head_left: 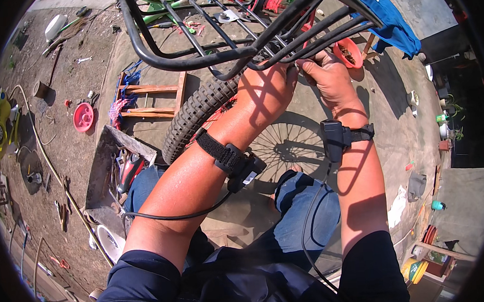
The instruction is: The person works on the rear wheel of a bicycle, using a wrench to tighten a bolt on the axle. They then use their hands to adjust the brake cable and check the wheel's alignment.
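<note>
I see one view only. It sits up on my head and looks down, so my arms come in from the bottom edge. It is very close to my left hand (263, 91) and right hand (329, 76), which are near the middle top. The black wire rack (192, 54) fills the top. The picture is round, and straight lines bend at its edge. The dirt ground (70, 156) looks far below.

small white label (250, 177) on left wrist strap (227, 157)
</note>
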The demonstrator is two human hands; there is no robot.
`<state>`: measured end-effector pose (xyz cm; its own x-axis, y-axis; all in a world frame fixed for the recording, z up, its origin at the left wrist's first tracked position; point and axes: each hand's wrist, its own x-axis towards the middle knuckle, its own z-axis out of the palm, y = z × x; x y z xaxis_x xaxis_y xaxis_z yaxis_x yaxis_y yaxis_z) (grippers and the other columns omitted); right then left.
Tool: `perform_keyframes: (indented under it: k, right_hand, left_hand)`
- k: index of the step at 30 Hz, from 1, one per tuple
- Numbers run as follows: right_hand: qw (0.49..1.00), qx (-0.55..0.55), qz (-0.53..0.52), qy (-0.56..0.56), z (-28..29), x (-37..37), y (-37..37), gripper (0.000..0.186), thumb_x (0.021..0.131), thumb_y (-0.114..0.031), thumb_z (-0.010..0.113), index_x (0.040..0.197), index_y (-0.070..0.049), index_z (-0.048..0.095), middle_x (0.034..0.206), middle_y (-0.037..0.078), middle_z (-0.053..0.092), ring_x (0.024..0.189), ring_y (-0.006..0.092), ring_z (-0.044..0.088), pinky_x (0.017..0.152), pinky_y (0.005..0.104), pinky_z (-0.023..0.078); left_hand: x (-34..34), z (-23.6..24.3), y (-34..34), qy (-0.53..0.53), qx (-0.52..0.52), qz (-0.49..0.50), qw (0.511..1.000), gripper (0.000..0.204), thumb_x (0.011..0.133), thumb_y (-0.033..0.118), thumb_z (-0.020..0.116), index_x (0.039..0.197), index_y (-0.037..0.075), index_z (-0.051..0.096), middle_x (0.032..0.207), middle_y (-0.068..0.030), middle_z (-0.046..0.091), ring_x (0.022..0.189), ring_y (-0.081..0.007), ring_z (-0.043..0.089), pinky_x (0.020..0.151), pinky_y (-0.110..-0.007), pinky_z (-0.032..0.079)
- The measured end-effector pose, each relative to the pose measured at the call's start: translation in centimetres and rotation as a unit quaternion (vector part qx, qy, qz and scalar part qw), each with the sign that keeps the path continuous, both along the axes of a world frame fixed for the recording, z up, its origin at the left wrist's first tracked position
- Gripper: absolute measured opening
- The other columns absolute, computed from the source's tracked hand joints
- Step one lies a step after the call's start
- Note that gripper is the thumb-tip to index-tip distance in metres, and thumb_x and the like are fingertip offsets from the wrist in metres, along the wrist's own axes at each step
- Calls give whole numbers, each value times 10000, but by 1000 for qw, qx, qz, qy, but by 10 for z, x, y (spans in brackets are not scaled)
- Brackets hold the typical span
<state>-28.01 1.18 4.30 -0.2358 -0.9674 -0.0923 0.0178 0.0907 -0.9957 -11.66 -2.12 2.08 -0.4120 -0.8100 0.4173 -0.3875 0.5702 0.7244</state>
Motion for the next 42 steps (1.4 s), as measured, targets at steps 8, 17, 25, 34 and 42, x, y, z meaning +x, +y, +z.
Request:
perform_keyframes:
  k: [8, 17, 25, 34, 42]
  right_hand:
    - [999, -5, 43, 2, 1, -12, -1, 115, 931, -107, 697, 1019, -34, 684, 858, -19, 647, 740, 43, 515, 675, 199, 393]
    - [999, -35, -12, 23, -2, 3, -1, 99, 907, -62, 714, 1000, -34, 689, 905, -13, 650, 779, 48, 544, 705, 201, 420]
    - [999, 2, 36, -35, 1, -8, 3, 135, 915, -85, 715, 1033, -30, 676, 910, -14, 650, 778, 45, 542, 693, 189, 417]
    - [999, 2, 20, -31, 2, 1, 1, 161, 929, -102, 699, 1063, -14, 682, 906, 9, 668, 761, 56, 553, 711, 195, 437]
    - [1000, -9, 21, 5, 1, -4, 1, 175, 925, -97, 704, 1082, -19, 692, 910, 2, 669, 824, 84, 585, 754, 222, 460]
  left_hand:
    - [1, 2, 0, -4, 5, 2, 1000, 244, 912, 255, 667, 1070, 70, 691, 759, -187, 684, 688, -384, 674, 606, -454, 534]
    - [-1, 5, 3, -4, 9, 2, 1000, 222, 909, 230, 666, 1064, 72, 689, 767, -185, 685, 686, -385, 673, 597, -454, 530]
    - [1, 4, 0, 10, 17, -3, 1000, 225, 904, 226, 675, 1052, 58, 685, 778, -192, 684, 703, -388, 676, 608, -448, 534]
    - [-1, 4, 2, 15, 4, 14, 1000, 220, 906, 225, 672, 1033, 47, 697, 793, -183, 689, 721, -394, 679, 626, -446, 538]
    - [7, 7, 10, -40, 44, -10, 998, 224, 924, 241, 655, 949, 19, 665, 799, -206, 680, 737, -398, 674, 638, -455, 535]
